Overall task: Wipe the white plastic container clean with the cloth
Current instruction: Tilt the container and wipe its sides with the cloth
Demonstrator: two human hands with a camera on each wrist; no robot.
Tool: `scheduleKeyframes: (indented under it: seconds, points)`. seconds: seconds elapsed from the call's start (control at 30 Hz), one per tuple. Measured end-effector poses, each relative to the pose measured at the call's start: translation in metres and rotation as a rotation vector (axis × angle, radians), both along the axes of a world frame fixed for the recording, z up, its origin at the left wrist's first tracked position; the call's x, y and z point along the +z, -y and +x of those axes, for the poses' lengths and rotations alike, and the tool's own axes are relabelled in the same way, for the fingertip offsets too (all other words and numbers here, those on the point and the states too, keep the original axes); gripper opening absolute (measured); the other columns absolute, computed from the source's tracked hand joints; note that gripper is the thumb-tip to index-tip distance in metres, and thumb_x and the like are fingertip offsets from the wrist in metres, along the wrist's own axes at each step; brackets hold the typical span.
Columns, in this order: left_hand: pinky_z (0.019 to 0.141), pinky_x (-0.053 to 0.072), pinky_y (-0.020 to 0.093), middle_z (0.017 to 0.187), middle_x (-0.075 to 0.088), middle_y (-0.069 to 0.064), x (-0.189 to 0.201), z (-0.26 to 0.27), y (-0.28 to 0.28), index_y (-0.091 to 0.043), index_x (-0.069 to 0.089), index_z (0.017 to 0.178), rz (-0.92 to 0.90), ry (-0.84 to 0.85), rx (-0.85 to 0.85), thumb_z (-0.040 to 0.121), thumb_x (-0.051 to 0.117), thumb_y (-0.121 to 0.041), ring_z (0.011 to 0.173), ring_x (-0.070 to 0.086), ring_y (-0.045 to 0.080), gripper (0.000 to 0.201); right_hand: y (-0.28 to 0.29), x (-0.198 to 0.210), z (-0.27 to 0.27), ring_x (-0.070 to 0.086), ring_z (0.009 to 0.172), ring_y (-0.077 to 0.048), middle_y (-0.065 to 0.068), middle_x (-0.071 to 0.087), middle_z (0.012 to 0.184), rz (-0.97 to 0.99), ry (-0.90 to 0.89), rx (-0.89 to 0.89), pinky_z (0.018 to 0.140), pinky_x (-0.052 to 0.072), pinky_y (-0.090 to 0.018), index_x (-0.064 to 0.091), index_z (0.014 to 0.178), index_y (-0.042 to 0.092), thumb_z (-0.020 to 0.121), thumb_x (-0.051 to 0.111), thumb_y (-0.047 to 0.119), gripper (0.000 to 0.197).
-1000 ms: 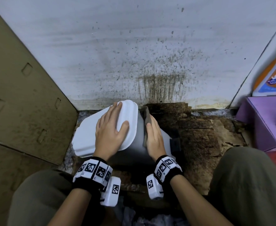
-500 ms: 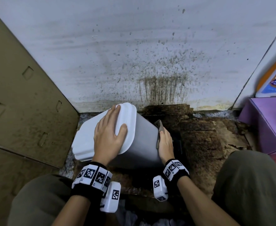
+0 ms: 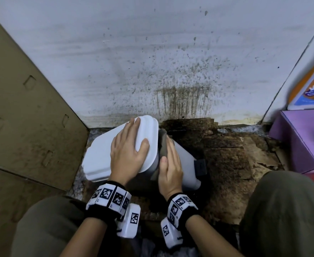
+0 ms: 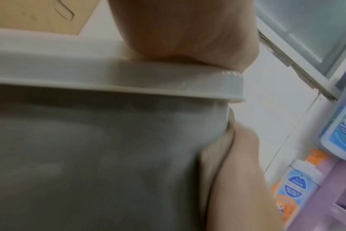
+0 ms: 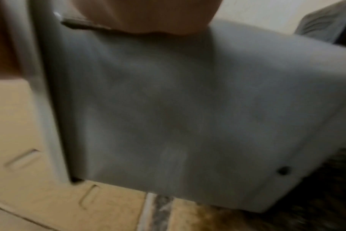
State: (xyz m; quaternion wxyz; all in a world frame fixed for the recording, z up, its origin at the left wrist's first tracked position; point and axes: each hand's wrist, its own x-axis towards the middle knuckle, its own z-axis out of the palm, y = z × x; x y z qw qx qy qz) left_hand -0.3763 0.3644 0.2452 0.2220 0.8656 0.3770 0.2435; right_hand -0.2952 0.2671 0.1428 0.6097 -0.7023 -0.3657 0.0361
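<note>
The white plastic container (image 3: 186, 165) lies tilted on the floor, its lid (image 3: 100, 154) facing up and left. My left hand (image 3: 128, 151) rests flat on the lid with straight fingers; its heel (image 4: 178, 31) sits on the lid's rim (image 4: 128, 81). My right hand (image 3: 171, 164) presses a grey-brown cloth (image 3: 162, 143) flat against the container's side wall, just below the lid's edge. In the left wrist view the cloth (image 4: 215, 156) is sandwiched between the right hand (image 4: 245, 171) and the wall (image 4: 89, 156). The right wrist view is blurred: wall (image 5: 168, 109), cloth edge (image 5: 79, 25).
A brown cardboard panel (image 3: 22, 117) stands at the left and a stained white wall (image 3: 152, 62) behind. Dirty torn cardboard (image 3: 226, 164) covers the floor at the right. A purple box (image 3: 297, 141) and bottles (image 4: 294, 187) are at the far right. My knees (image 3: 282, 210) flank the container.
My right hand slid the cloth down the container's side away from the lid, then back up against the lid's edge. The left hand stayed on the lid.
</note>
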Motion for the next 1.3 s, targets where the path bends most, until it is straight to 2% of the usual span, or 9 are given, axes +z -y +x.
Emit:
scheduleKeyframes:
  seconds: [0.13,0.23,0.4,0.63,0.83,0.93,1.07,1.23,1.3]
  points:
    - [0.119,0.027,0.048,0.161,0.034,-0.014,0.0,0.0,-0.002,-0.032,0.036,0.155,-0.013,0.013,0.008,0.088,0.034,-0.054,0.148,0.03,0.012,0.07,0.025,-0.047,0.02,0.027,0.15,-0.006,0.007,0.031,0.161,-0.111,-0.167,-0.047,0.124,0.022,-0.032,0.03,0.154,0.022,0.104,0.023,0.045,0.056]
    - [0.119,0.028,0.048,0.161,0.035,-0.015,0.001,-0.001,-0.001,-0.032,0.037,0.154,-0.013,0.021,0.007,0.088,0.034,-0.054,0.147,0.031,0.013,0.069,0.046,-0.07,0.028,0.022,0.151,-0.007,0.01,0.026,0.162,-0.205,-0.352,-0.102,0.124,0.016,-0.03,0.024,0.153,0.032,0.1,0.023,0.049,0.055]
    - [0.119,0.028,0.049,0.161,0.035,-0.014,0.0,0.0,-0.002,-0.032,0.037,0.154,-0.007,0.016,0.011,0.088,0.034,-0.053,0.147,0.032,0.014,0.069,0.042,-0.072,0.03,0.019,0.152,-0.009,0.009,0.026,0.163,-0.221,-0.461,-0.155,0.126,0.012,-0.035,0.028,0.156,0.025,0.099,0.023,0.045,0.06]
    - [0.119,0.027,0.047,0.162,0.034,-0.013,0.0,0.001,-0.002,-0.032,0.036,0.155,-0.012,0.016,0.014,0.088,0.032,-0.053,0.148,0.03,0.013,0.07,0.011,-0.023,0.012,0.024,0.148,-0.002,0.018,0.03,0.157,-0.101,-0.459,-0.101,0.126,0.015,-0.032,0.034,0.153,0.026,0.102,0.032,0.039,0.053]
    - [0.121,0.022,0.046,0.164,0.027,-0.014,0.0,0.003,0.006,-0.034,0.03,0.157,-0.008,-0.043,-0.02,0.088,0.03,-0.057,0.151,0.023,0.011,0.073,-0.002,0.037,0.006,0.04,0.14,0.001,0.013,0.05,0.149,0.059,-0.476,-0.05,0.118,0.033,-0.027,0.047,0.148,0.026,0.108,0.039,0.027,0.041]
    - [0.123,0.018,0.043,0.165,0.024,-0.014,0.0,0.005,0.009,-0.034,0.028,0.158,-0.014,-0.071,-0.033,0.088,0.028,-0.06,0.152,0.018,0.009,0.074,0.001,0.069,0.013,0.049,0.131,0.004,0.021,0.058,0.136,0.185,-0.632,0.006,0.109,0.039,-0.017,0.053,0.14,0.031,0.109,0.038,0.026,0.035]
    - [0.124,0.011,0.041,0.167,0.017,-0.017,0.004,0.015,0.016,-0.031,0.02,0.16,-0.128,-0.017,-0.09,0.089,0.016,-0.059,0.153,0.009,0.001,0.077,0.008,0.1,0.035,0.046,0.13,0.001,0.021,0.053,0.139,0.254,-0.893,0.056,0.116,0.035,-0.028,0.047,0.144,0.03,0.108,0.041,0.032,0.037]
    - [0.126,0.003,0.037,0.161,0.025,-0.023,0.009,0.025,0.029,-0.035,0.031,0.156,-0.478,0.193,-0.207,0.093,0.031,-0.047,0.151,0.012,-0.005,0.064,0.022,0.1,0.056,0.05,0.134,-0.004,0.014,0.057,0.143,0.083,-0.595,0.191,0.115,0.038,-0.037,0.05,0.145,0.03,0.107,0.04,0.038,0.04]
    - [0.125,0.015,0.032,0.155,0.04,-0.022,0.014,0.024,0.03,-0.037,0.043,0.15,-0.639,0.345,-0.189,0.095,0.043,-0.043,0.147,0.026,-0.004,0.055,0.028,0.094,0.062,0.042,0.14,-0.001,0.015,0.05,0.149,-0.03,-0.422,0.191,0.119,0.034,-0.038,0.048,0.147,0.031,0.106,0.04,0.04,0.043]
